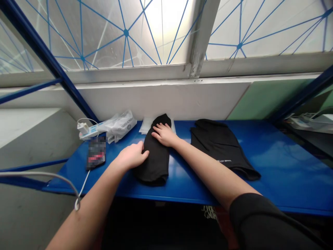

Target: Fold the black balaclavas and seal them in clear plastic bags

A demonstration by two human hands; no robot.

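Note:
A folded black garment (157, 159) lies lengthwise on the blue table, narrow at its far end and wider toward me. My right hand (164, 134) rests flat on its upper part, fingers spread. At its left edge, my left hand (134, 154) is closed with the thumb on the cloth and the other fingers curled, partly hidden. To the right lies a second black garment (218, 142), spread fairly flat, with small white lettering near its lower hem. What kind of garment each one is cannot be made out.
The blue table (281, 166) runs along a wall below frosted windows. On the left are a power strip (93, 131), a white plastic bag (121, 125) and a phone-like device (96, 152) with a cable. White sheets (146, 125) lie behind the folded garment. Blue metal posts (75, 93) frame the sides.

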